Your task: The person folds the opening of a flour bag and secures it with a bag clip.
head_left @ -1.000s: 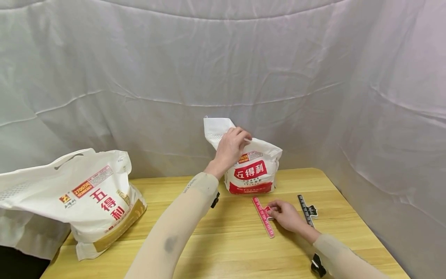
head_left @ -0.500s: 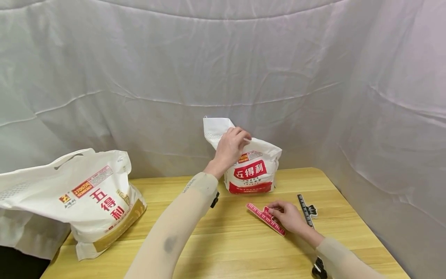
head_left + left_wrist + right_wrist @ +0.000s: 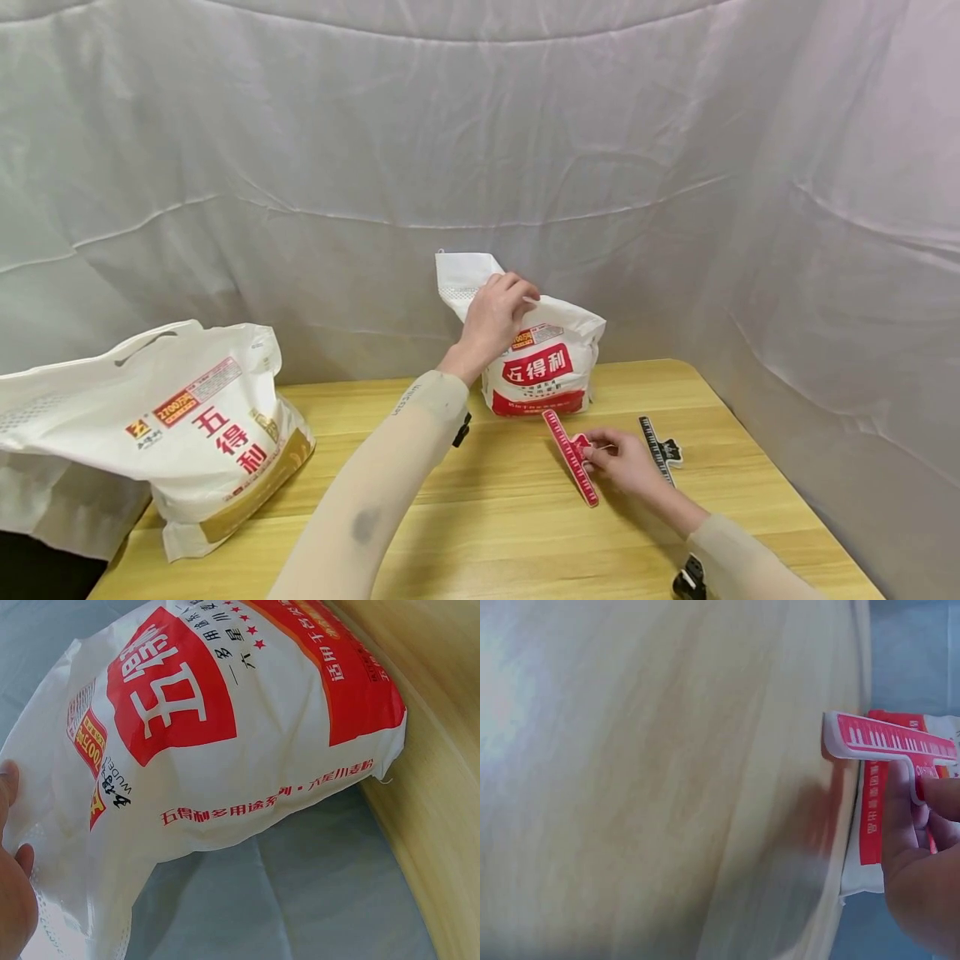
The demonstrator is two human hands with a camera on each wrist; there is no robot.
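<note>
A white flour bag (image 3: 543, 367) with red printing stands at the back of the table. My left hand (image 3: 495, 312) grips its gathered top, and the pale upper flap (image 3: 465, 271) sticks out to the left. In the left wrist view, a thumb and a finger press against the white bag (image 3: 187, 780). In front of it, my right hand (image 3: 626, 462) pinches the handle tab of a red bag clip (image 3: 570, 458) patterned with piano keys. The right wrist view has this clip (image 3: 889, 741) raised off the wood, thumb on its tab.
A similar black bag clip (image 3: 657, 450) lies right of my right hand. A larger white and gold flour bag (image 3: 225, 433) leans at the table's left. Grey cloth (image 3: 480, 150) hangs behind the wooden table (image 3: 480, 533).
My right hand has picked up the red clip. The clip turned sideways, then swung back to a steeper slant. My left hand stays on the bag.
</note>
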